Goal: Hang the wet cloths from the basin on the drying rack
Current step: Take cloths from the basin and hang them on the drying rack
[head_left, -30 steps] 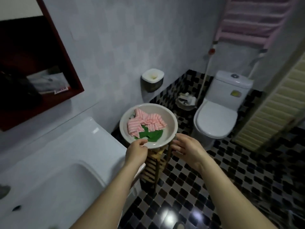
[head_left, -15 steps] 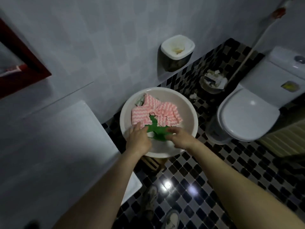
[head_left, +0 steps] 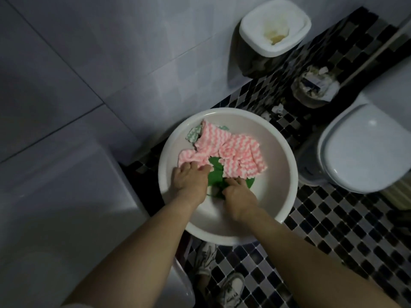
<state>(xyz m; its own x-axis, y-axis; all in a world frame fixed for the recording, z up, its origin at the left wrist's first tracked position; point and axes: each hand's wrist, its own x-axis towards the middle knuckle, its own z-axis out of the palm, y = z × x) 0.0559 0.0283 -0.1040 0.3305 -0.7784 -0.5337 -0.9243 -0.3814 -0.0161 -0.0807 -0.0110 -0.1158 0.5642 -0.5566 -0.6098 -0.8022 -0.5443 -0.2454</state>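
A round white basin [head_left: 280, 174] sits below me on a low stand. A pink-and-white striped cloth [head_left: 235, 152] lies crumpled across its middle. A green cloth [head_left: 216, 172] shows from under it, and a pale green striped cloth [head_left: 194, 134] peeks out at the far left rim. My left hand [head_left: 189, 182] is inside the basin, fingers curled onto the near corner of the pink cloth. My right hand [head_left: 239, 193] is beside it and grips the green cloth. The drying rack is out of view.
A white sink counter [head_left: 66, 196] stands at my left against the tiled wall. A toilet [head_left: 364, 150] is at the right, with a wall-mounted white bin [head_left: 274, 25] and a small waste basket [head_left: 313, 87] behind the basin. My shoes [head_left: 229, 287] stand on the checkered floor.
My view has tipped down and closer over the basin. Both hands went from its near rim into the bowl and onto the cloths, the right hand closing on the green one.
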